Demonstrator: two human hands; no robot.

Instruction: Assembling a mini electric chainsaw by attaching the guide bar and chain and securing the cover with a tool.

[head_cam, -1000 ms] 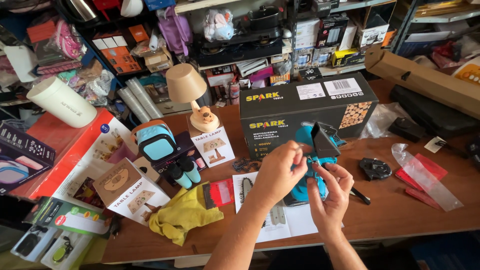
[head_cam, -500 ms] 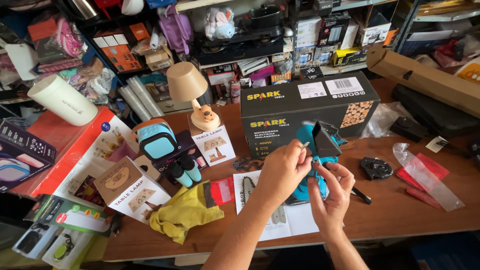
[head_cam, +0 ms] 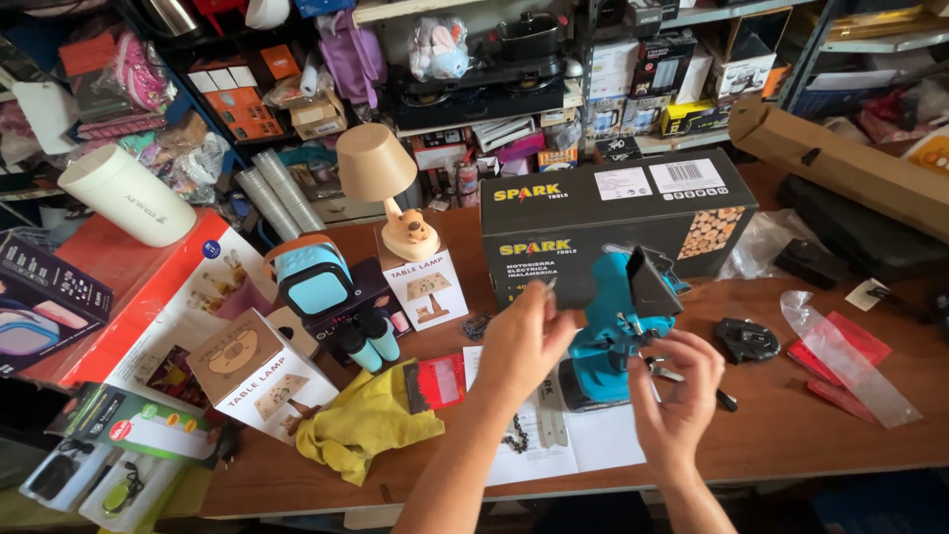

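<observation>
1. Working at the near edge of the bench [head_cam: 791, 435], we are handling a teal cordless mini chainsaw [head_cam: 618, 331] that is standing between our two hands, just in front of the dark cardboard box [head_cam: 613, 213].
2. We are seeing the saw's long axis running roughly upright and tilted a little, battery end down on the white instruction sheet [head_cam: 583, 445], black guard up top.
3. Our left hand [head_cam: 519, 341] is sitting just left of the saw, slightly higher; our right hand [head_cam: 677, 396] is sitting just right and lower. Both are equally near, touching or almost touching the body.
4. Left hand is pinching closed on a small thin metal piece [head_cam: 547, 287], thumb and forefinger together, the other fingers curled.
5. Right hand is half closed, fingers curled around a thin dark tool [head_cam: 692, 381] at the saw's side; we are not able to tell the exact contact with the saw.
6. A loose saw chain [head_cam: 516, 435] is lying on the sheet by the near edge, a black round cover [head_cam: 746, 338] is resting to the right, a yellow cloth [head_cam: 366, 420] to the left.
</observation>
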